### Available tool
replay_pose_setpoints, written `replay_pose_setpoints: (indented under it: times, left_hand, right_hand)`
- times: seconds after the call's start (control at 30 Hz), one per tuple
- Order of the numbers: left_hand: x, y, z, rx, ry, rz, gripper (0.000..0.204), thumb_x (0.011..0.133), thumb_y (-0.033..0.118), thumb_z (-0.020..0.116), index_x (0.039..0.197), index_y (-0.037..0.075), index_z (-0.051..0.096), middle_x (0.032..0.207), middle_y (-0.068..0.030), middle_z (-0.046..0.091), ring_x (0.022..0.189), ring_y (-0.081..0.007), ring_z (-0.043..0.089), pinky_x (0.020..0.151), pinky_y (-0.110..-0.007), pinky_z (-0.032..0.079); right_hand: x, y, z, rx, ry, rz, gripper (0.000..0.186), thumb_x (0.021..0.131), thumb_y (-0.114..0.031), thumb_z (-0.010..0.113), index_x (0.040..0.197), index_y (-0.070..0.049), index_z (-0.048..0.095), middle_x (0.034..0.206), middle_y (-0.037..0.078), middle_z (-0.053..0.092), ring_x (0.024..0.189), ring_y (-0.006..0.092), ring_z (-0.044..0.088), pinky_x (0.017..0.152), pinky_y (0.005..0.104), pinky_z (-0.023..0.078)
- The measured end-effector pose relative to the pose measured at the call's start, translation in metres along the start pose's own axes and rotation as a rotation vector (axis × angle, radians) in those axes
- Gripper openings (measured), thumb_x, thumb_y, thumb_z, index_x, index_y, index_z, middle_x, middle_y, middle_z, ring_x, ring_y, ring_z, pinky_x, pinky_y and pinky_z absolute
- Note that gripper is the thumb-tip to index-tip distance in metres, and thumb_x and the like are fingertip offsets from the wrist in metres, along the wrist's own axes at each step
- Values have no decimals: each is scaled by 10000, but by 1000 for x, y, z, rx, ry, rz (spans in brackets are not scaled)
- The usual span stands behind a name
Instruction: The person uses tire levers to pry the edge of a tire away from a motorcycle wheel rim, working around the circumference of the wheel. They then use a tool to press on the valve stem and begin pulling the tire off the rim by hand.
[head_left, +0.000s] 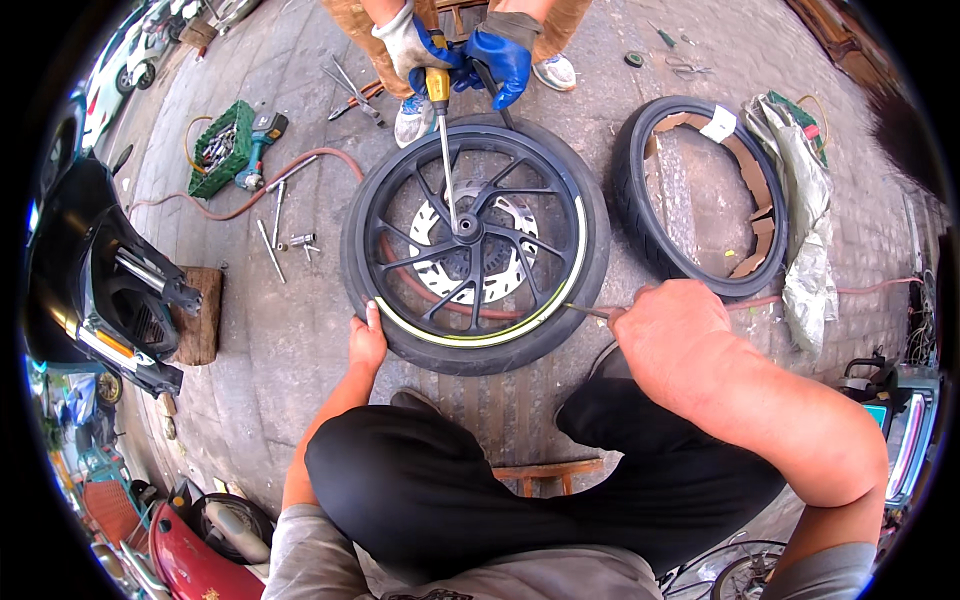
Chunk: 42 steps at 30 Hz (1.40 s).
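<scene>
A black spoked motorcycle wheel [487, 250] with a silver brake disc lies flat between my feet, its tire [480, 362] around the rim. My left hand [368, 342] grips the tire's near left edge, thumb on top and fingers at the side. In a closed fist, my right hand [672, 330] holds a thin metal tool [588, 311]. Its tip meets the rim edge at the near right; its handle is hidden by my fingers. Across the wheel, another person's gloved hands [500, 62] hold a long screwdriver [440, 100] toward the hub and a dark lever at the far rim.
Right of the wheel lies a second tire [628, 200] with cardboard inside, beside a crumpled plastic sheet [808, 240]. At left are a green basket [222, 150], a cordless power tool [260, 150], loose sockets [300, 240], a wooden block [200, 315] and a motorcycle's front end [110, 270]. A red hose [225, 213] crosses the ground.
</scene>
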<state>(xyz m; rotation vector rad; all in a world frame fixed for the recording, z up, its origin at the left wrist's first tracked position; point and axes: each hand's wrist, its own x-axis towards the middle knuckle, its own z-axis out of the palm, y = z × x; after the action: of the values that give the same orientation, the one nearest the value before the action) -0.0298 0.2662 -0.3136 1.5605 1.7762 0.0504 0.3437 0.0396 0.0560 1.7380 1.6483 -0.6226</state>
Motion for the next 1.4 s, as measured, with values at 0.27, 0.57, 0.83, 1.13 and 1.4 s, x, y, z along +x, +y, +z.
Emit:
replay_pose_setpoints:
  times: [0.27,0.57,0.83,1.13,1.4]
  left_hand:
    - [-21,130,-65,170,248,782,611,1085,385,673,1537,-10,563,1549,-297,516,1442,-481,517,1216,-507,442]
    - [-101,388,-81,338,201,1408,293,998,265,765,1190,44,772,1160,-176,741,1094,-368,730,948,-461,595]
    - [-58,411,-27,898,404,1464,463,882,306,831,1236,105,610,1186,-146,674,1198,-345,668,1032,-485,541]
    - [-44,435,-4,947,620,1279,442,813,353,817,1118,61,690,1183,-134,689,1190,-325,657,976,-456,559]
    - [-35,505,2,1613,303,1093,350,922,289,737,1187,105,873,1273,-99,811,1250,-295,711,1007,-438,557]
  right_hand:
    - [-7,0,-3,74,-68,-10,203,868,-123,812,1058,-111,881,1083,89,853,1052,270,829,794,395,673]
    - [-7,-3,-12,130,-121,2,250,895,-123,824,1138,-148,882,1165,60,852,1137,247,815,856,370,663]
    - [-7,7,-10,181,-48,-56,191,858,-137,799,1027,-112,884,1046,97,847,1030,278,830,798,389,666]
    - [-7,16,-13,208,-110,-59,246,888,-129,829,1126,-155,884,1136,57,854,1098,224,822,843,342,656]
    - [-4,24,-1,249,-88,-44,237,877,-129,838,1108,-155,885,1115,51,855,1082,238,824,856,332,654]
